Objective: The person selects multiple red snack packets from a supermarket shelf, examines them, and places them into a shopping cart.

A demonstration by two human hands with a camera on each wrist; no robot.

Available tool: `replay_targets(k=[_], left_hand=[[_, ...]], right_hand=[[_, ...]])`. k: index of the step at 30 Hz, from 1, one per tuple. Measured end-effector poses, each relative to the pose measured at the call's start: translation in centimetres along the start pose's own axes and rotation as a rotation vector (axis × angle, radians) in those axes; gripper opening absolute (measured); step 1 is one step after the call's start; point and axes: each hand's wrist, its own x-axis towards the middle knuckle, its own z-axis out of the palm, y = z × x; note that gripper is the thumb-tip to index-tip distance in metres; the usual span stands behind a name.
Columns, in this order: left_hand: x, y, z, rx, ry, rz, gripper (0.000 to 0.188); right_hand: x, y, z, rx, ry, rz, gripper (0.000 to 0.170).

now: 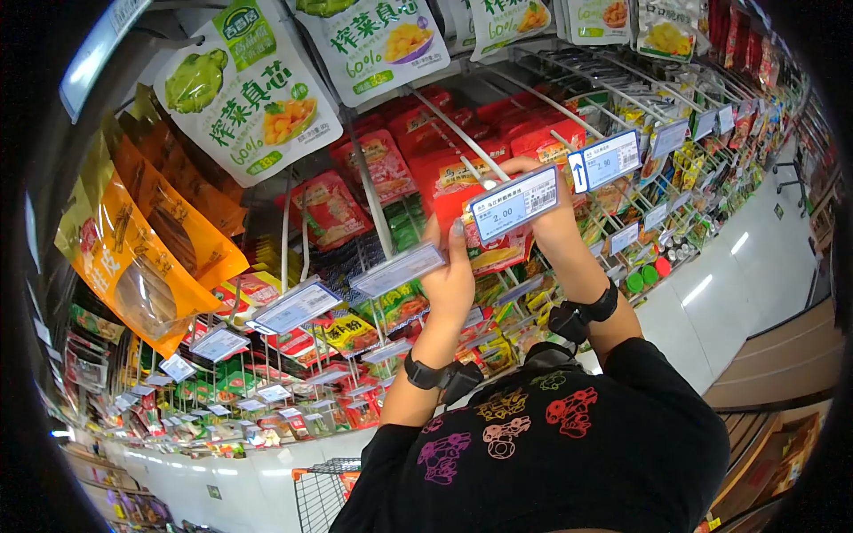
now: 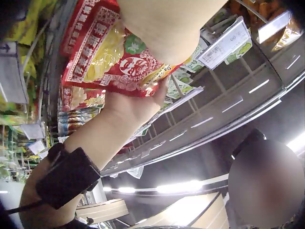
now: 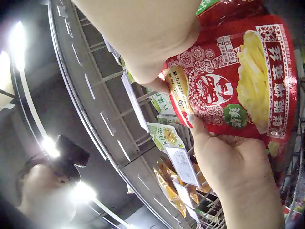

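A red packet of shredded pickled vegetables point(image 3: 214, 86), with a white mask drawing and a picture of yellow shreds, is held between both hands in front of a hanging rack. My left hand point(image 1: 449, 280) grips it at one side, the thumb lying against the packet near its top edge. From the other side my right hand point(image 1: 553, 218) holds the packet by its upper part, the fingers partly hidden behind a blue-edged price tag point(image 1: 515, 206). That tag covers much of the packet in the head view. Similar red packets point(image 1: 386, 164) hang just behind on metal hooks.
Metal hooks with price tags point(image 1: 298, 305) jut out around the hands. Large green-and-white pouches point(image 1: 249, 98) hang above, orange bags point(image 1: 142, 266) to the left. A wire cart point(image 1: 320, 497) stands below on the pale floor point(image 1: 711, 293).
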Motion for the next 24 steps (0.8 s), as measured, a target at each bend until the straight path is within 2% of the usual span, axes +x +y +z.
replay_targets(k=[4,5,8,9,12,13,16,17,18,20,22,24], left_hand=[[-0.4,-0.7,-0.1,-0.046,0.012,-0.027,0.026],[-0.5,-0.9,-0.2,-0.042,0.014,-0.039,0.025],[-0.5,-1.0,-0.1,-0.032,0.029,-0.075,0.025],[-0.3,-0.9,-0.1,-0.031,0.035,-0.091,0.025],[0.0,-1.4,0.1,-0.014,0.077,-0.092,0.022],[0.0,-1.7,0.1,0.004,0.110,-0.094,0.023],[-0.1,-3.2,-0.9,0.058,0.206,-0.044,0.025],[-0.2,-3.7,-1.3,0.109,0.258,-0.023,0.023],[0.0,-3.5,-1.3,0.160,0.311,0.000,0.022],[0.0,-2.6,-0.6,0.108,0.276,-0.025,0.017],[0.6,-2.4,-0.3,0.148,0.243,-0.103,0.017],[0.5,-2.9,-0.6,0.266,0.175,-0.038,0.022]], right_hand=[[0.3,1.1,-0.4,-0.051,-0.021,-0.041,0.019],[0.0,0.8,-0.2,0.086,0.017,0.028,0.020],[0.2,0.9,-0.4,0.216,0.046,0.164,0.025],[0.3,0.9,-0.3,0.105,0.058,0.108,0.027],[-0.2,3.6,-0.9,0.145,0.091,0.100,0.031],[-1.1,3.7,0.0,-0.308,0.274,-0.154,0.034],[-3.2,5.1,0.5,-0.022,0.401,-0.139,0.039],[-4.2,4.7,0.9,-0.043,0.432,-0.194,0.038],[-4.3,4.3,0.5,-0.261,0.358,-0.279,0.038],[-4.8,3.7,-0.8,-0.693,0.196,-0.429,0.038],[-4.1,3.7,-1.0,-0.700,0.159,-0.390,0.035],[-3.7,4.0,-1.2,-0.739,0.134,-0.390,0.034]])
